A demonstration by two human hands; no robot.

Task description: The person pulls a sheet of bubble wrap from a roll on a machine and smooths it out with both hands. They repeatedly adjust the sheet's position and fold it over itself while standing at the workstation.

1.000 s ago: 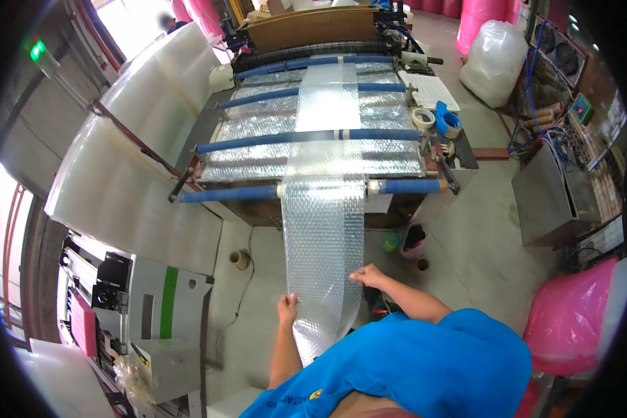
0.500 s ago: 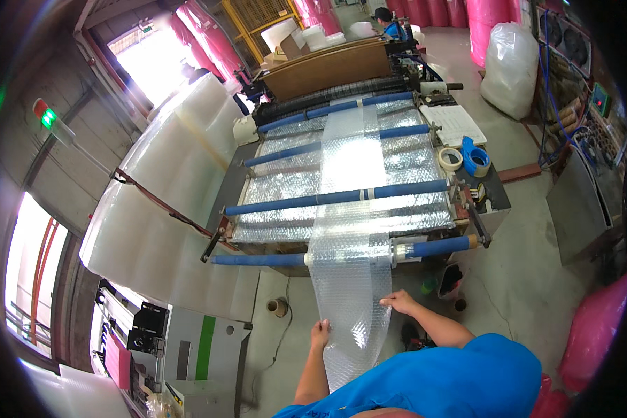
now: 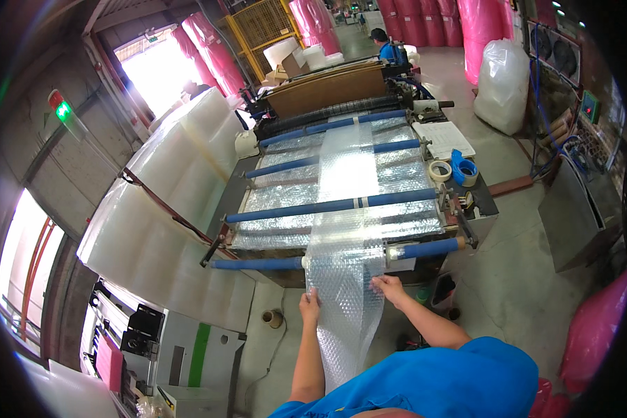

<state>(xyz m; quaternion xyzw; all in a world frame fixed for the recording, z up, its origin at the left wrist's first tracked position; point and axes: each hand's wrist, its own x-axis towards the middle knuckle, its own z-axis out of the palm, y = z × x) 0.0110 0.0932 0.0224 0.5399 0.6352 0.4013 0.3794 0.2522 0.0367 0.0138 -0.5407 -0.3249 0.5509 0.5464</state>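
A long strip of clear bubble wrap (image 3: 346, 292) runs over the blue rollers of a machine and hangs down toward my body. My left hand (image 3: 310, 306) pinches its left edge, a little below the front roller (image 3: 258, 265). On the opposite edge my right hand (image 3: 389, 287) grips the film between thumb and fingers. Between my hands the strip is slightly slack and creased. Its lower end passes out of sight in front of my blue shirt. Silvery bubble sheet (image 3: 279, 188) covers the machine bed under the strip.
A big wrapped roll of bubble wrap (image 3: 167, 174) stands left of the machine. Tape rolls (image 3: 439, 171) and a blue tape dispenser (image 3: 464, 169) sit on the right side table. A grey cabinet (image 3: 202, 355) is at lower left. Another person (image 3: 384, 47) is at the far end.
Both hands have moved up along the strip toward the front roller, still holding its edges. The whole view has shifted slightly.
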